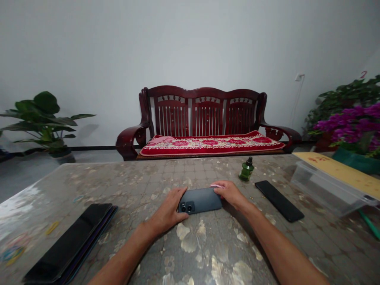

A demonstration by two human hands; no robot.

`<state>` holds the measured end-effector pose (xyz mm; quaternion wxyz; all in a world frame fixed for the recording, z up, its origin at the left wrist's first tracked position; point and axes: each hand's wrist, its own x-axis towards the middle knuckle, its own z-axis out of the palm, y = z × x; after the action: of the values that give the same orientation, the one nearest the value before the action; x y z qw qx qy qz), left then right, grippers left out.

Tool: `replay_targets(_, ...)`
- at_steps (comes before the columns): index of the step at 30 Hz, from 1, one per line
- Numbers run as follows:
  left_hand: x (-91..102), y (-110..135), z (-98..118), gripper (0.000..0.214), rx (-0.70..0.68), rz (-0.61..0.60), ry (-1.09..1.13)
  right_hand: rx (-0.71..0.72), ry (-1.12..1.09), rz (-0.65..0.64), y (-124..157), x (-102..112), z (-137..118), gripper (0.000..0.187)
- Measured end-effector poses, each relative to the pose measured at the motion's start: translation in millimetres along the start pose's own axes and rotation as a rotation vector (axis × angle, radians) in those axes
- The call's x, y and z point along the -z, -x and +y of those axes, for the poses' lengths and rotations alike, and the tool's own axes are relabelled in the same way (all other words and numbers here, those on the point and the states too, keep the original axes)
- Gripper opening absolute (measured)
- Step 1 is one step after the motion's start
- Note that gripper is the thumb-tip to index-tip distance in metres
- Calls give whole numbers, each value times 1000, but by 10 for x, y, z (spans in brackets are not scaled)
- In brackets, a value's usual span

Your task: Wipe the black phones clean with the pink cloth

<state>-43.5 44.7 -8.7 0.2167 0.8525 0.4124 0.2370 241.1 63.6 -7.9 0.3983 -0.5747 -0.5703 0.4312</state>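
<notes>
A dark grey-blue smartphone is held sideways just above the table, its back with the camera lenses facing me. My left hand grips its left end, thumb below and fingers along the top edge. At the upper right corner of the phone, my right hand is closed around a thin pink stick-like thing, with fingers touching the phone. The exact kind of the pink thing cannot be made out, and the phone's far side is hidden.
Stacked black tablets lie at left, near coloured rubber bands. A black phone, a green spray bottle and a clear plastic box are at right. Beyond the patterned table stands a wooden bench.
</notes>
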Motion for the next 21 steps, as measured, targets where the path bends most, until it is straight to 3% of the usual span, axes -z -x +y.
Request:
replay_targets(7,93,12,69,69,-88,-22,-223,101,79,7,4,-13,38,27)
replay_targets(14,31,22,70,56,-130,15,-302,369,403,245,88,5,43,24)
replay_targets(18,-10,32,93,52,-124,34,-290,566,575,195,189,-86,-22,34)
replay_targets(21,-36,34,105,48,-99,34,-246,585,693,144,254,-151,-79,38)
